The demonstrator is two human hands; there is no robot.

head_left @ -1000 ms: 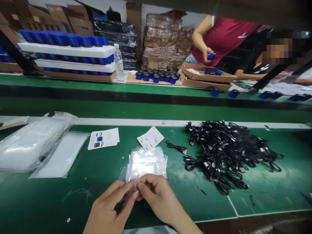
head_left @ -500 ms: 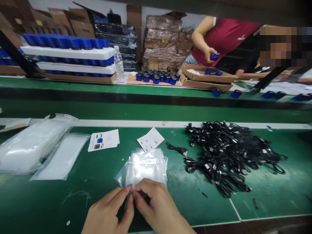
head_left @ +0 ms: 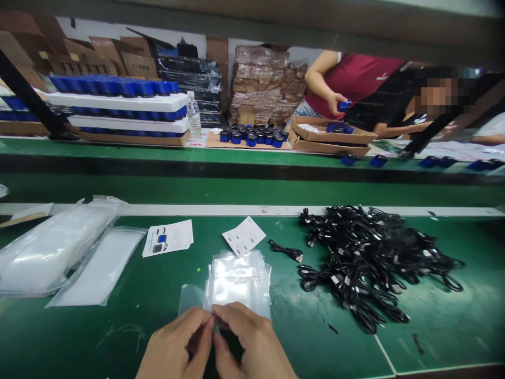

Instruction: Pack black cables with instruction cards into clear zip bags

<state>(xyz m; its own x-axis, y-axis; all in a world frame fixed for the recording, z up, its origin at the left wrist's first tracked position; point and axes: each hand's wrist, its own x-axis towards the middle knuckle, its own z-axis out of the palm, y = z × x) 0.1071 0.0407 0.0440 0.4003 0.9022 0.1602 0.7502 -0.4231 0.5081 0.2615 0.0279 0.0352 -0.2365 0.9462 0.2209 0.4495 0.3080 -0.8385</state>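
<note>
Swung out toward ten o'clock since the earlier frame, a clear poly bag (head_left: 191,300) was pinched at its edge between the fingertips (head_left: 207,316) of the left hand (head_left: 173,342) and the right hand (head_left: 248,342). A stack of clear bags (head_left: 236,281) was left at twelve o'clock; at two o'clock, a black cable heap (head_left: 371,263) remained unbagged, one loose cable (head_left: 286,250) beside it.

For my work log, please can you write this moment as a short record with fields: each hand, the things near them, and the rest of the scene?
Left hand: pinches the clear plastic bag near its edge.
Right hand: pinches the same bag, beside the left hand.
Things: stack of clear plastic bags just beyond the hands.
Rest: pile of black cables; printed leaflet; co-worker across the bench, holding a blue object.
</note>
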